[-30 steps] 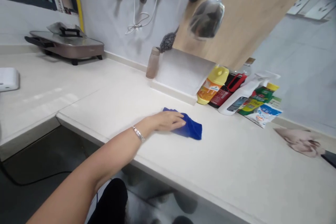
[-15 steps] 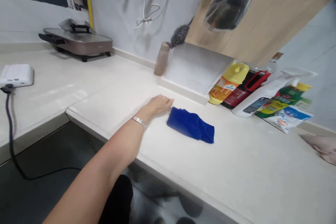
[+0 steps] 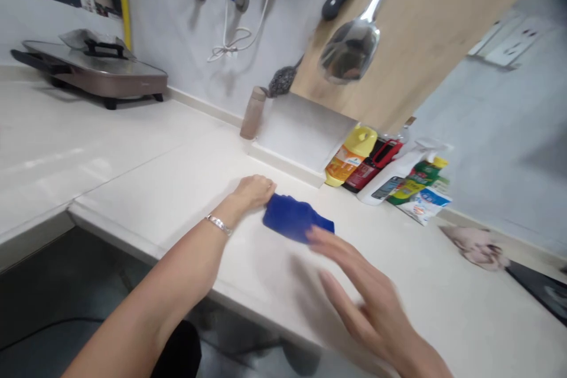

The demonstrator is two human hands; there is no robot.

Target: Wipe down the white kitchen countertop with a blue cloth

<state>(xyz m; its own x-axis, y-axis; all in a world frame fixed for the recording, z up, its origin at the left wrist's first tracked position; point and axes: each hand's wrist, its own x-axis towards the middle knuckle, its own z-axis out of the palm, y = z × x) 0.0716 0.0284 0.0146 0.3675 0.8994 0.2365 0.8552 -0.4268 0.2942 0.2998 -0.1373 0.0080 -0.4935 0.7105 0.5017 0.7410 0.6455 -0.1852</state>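
Note:
A folded blue cloth (image 3: pixel 290 217) lies flat on the white countertop (image 3: pixel 177 189). My left hand (image 3: pixel 254 192), with a silver bracelet at the wrist, rests at the cloth's left end; its fingers are curled together at that corner, and whether they pinch the fabric is hidden. My right hand (image 3: pixel 363 289) is over the counter at the cloth's right end, slightly blurred, with thumb and fingers apart and nothing held. Its fingertips overlap the near right part of the cloth in view; contact cannot be made out.
A brown electric griddle (image 3: pixel 101 74) stands back left, a brown bottle (image 3: pixel 253 112) by the wall. Cleaning bottles (image 3: pixel 352 153) line the back right under a wooden board (image 3: pixel 398 35) with hanging utensils. A beige cloth (image 3: pixel 476 246) lies far right.
My right hand has come into view from the lower right and reached the cloth's right end. My left hand stays at the left end. The view has shifted right.

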